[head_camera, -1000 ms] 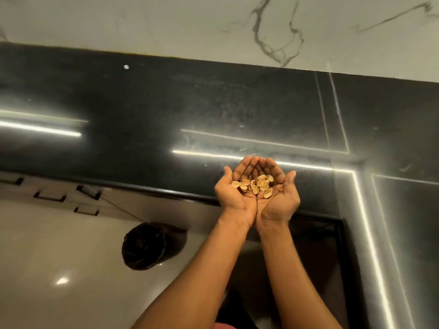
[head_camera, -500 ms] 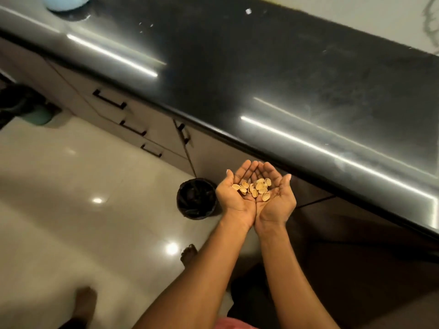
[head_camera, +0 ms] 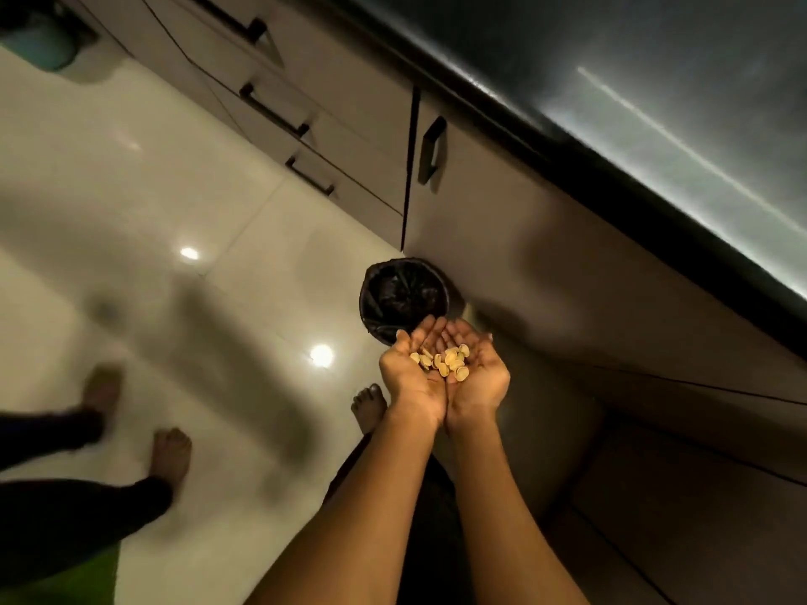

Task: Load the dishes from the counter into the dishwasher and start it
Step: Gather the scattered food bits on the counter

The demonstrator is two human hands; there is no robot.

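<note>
My left hand point(head_camera: 412, 379) and my right hand point(head_camera: 478, 377) are cupped together, palms up, side by side. A small heap of pale nut shells point(head_camera: 445, 362) lies in the hollow between the palms. The fingers are gently curved and carry the shells without gripping them. Both hands hover just this side of a small round bin point(head_camera: 401, 294) lined with a black bag, which stands on the floor against the cabinets. No dishes or dishwasher are visible.
The black counter point(head_camera: 655, 80) runs across the upper right, above beige cabinet fronts and drawers point(head_camera: 332, 137) with dark handles. Glossy white floor tiles point(head_camera: 174, 211) fill the left. Another person's legs and bare feet point(head_camera: 170, 456) stand at lower left. My own foot point(head_camera: 369, 406) is near the bin.
The view has swung down and left from the counter to the floor. My cupped hands with the shells have travelled from over the counter edge to beside the bin.
</note>
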